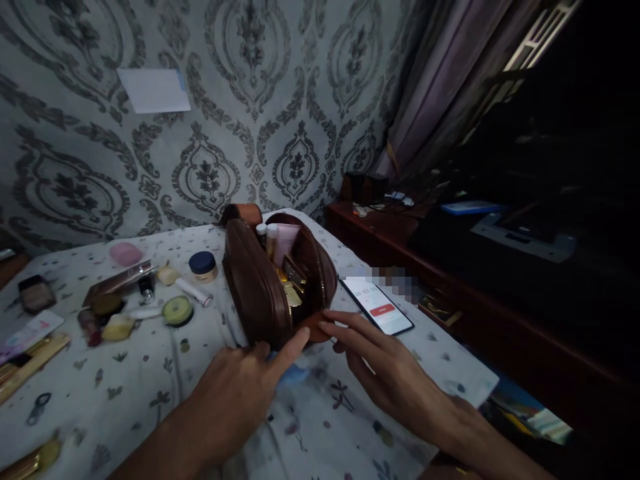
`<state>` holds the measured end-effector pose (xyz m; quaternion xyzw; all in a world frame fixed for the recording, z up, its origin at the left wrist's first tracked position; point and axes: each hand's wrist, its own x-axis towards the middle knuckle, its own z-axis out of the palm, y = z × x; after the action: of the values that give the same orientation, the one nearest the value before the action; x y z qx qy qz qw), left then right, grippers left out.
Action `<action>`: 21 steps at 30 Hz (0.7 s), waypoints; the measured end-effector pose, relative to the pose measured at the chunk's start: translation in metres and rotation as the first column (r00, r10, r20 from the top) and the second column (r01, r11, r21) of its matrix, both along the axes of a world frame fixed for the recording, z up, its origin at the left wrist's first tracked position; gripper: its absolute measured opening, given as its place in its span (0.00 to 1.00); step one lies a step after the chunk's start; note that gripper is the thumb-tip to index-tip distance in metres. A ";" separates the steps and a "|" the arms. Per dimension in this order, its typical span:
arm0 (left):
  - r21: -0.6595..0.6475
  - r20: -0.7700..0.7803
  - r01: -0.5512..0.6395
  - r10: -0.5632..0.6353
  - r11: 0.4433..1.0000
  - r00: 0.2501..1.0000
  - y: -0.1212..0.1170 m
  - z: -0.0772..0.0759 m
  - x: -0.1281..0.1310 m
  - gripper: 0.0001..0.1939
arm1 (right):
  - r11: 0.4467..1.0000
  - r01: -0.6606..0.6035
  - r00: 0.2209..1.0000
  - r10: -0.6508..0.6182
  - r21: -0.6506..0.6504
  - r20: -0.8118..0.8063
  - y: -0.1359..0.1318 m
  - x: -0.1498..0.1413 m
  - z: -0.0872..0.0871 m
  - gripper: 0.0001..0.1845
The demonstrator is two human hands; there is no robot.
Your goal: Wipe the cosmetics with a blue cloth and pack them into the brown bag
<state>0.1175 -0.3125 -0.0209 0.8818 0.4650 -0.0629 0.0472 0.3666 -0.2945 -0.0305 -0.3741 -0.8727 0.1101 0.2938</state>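
- Room's pretty dim: grey damask wallpaper (300, 157) at the back, one white sheet (155, 92) on it, a purple curtain (420, 120) off to the right.
- Everything's on a white printed cloth (190, 360), with dark reddish wooden furniture (385, 237) alongside on the right.
- One brown bag (253, 293) sits upright mid-cloth, gaping open. Inside I count two white-capped bottles (271, 241) and one pink tube (287, 243), plus some gold bits too jumbled to count.
- One lit phone (390, 317) lies just right of the bag, near the right hand (385, 363), so that side's kinda tight.
- Left of the bag is loose makeup clutter: one blue-lidded jar (203, 267), one green pot (177, 311), one pink blob (125, 253), more beyond.
- Two hands, both reaching in from below: the left hand (250, 373) is half curled, index finger stretched toward the bag's tan end flap (317, 330); the right has fingers loosely extended, tips on that flap. Can't tell if either actually grips it.
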 end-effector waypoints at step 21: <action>-0.080 0.359 -0.257 0.269 0.963 0.894 -0.086 -0.016 -0.124 0.37 | 0.882 -0.385 0.904 0.420 -0.272 0.083 -0.016 -0.157 -0.044 0.22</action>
<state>-0.0069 -0.3980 -0.0374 0.8061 0.5619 0.1025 0.1548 0.2100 -0.3101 -0.0745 -0.2249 -0.9288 0.2511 0.1536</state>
